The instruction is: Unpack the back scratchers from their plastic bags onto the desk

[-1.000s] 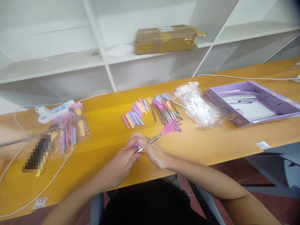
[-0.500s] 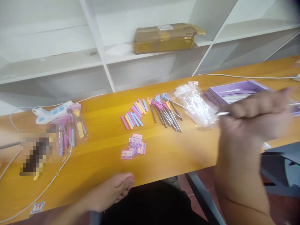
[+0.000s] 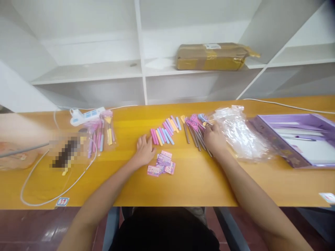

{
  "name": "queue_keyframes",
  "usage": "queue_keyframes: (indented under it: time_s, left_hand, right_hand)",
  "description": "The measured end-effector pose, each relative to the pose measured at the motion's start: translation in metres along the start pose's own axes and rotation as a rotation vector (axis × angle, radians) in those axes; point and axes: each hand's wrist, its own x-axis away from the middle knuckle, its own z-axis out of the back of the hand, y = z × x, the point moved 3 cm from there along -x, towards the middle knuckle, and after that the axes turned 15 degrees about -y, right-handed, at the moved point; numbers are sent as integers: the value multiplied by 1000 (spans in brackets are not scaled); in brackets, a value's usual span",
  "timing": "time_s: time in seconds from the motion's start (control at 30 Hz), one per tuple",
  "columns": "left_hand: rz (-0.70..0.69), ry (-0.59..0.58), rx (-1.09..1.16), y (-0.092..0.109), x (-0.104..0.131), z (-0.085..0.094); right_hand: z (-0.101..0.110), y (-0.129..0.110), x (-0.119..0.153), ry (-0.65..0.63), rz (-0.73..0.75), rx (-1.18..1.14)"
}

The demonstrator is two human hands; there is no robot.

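My left hand (image 3: 145,150) rests on the table, fingers a little spread, holding nothing. Its fingertips are beside the left end of a row of pink, purple, blue and yellow handle sleeves (image 3: 163,135). Just right of that hand lies a small pile of pink and purple printed cards (image 3: 164,159). My right hand (image 3: 215,138) is over a bunch of back scratchers (image 3: 196,134), with metal rods and coloured claw heads. Its fingers are closed around one of them, partly hidden by the hand.
Clear plastic bags (image 3: 242,134) lie right of my right hand, then a purple box (image 3: 293,153) with papers and a pen (image 3: 300,138). At left are filled bags (image 3: 101,130), a power strip (image 3: 87,116) and a looping cable (image 3: 28,177). A taped carton (image 3: 211,57) sits on the shelf.
My right hand has come left and down from near the purple box to the back scratchers; the shiny rod it held is gone. My left hand has moved forward to the sleeves. The view has shifted.
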Motion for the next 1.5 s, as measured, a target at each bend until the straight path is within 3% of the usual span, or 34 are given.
queue_keyframes:
  time_s: [0.07,0.13,0.23,0.33,0.37,0.5,0.63,0.77,0.87,0.93,1.03,1.07,1.13,1.23,1.33,1.4,1.5]
  left_hand:
    - [-27,22,-85,-3,4,-7]
    - [-21,53,-131,-15,6,2]
    - [138,225,-197,-56,3,44]
    - [457,427,-241,-107,8,86]
    - [551,440,-252,-123,11,94]
    - [706,418,-256,-161,21,103]
    - [696,418,-233,-167,26,108]
    - [602,527,-148,-149,31,123]
    - [378,545,8,-115,31,123]
    - [197,447,89,-83,29,112]
    - [-126,174,58,-29,27,81]
    - [-234,91,20,-13,29,70]
    - [-380,-47,4,10,33,51]
    - [-387,-162,218,22,37,38]
    - [-326,-266,499,22,37,34]
    - [-330,-372,652,24,36,30]
    - [-377,-527,810,28,38,24]
  right_hand:
    - [-15,3,2,-15,25,76]
    - [-21,7,3,0,57,136]
    - [-21,12,2,68,71,120]
    - [-14,16,3,146,60,16]
    - [-12,17,4,170,51,-24]
    - [-4,25,9,234,1,-158]
    - [6,27,10,323,9,-252]
    - [25,9,13,446,92,-327]
    - [36,-28,20,337,182,-460]
    - [32,-60,25,90,198,-703]
    - [11,-109,32,-335,151,-1204]
    - [4,-122,34,-402,125,-1356]
    - [-8,-139,35,-396,76,-1596]
    - [-17,-152,42,-382,82,-1774]
    - [-23,-163,57,-600,154,-1755]
    - [-25,-165,65,-652,155,-1692]
    - [-23,-154,65,-408,139,-1590]
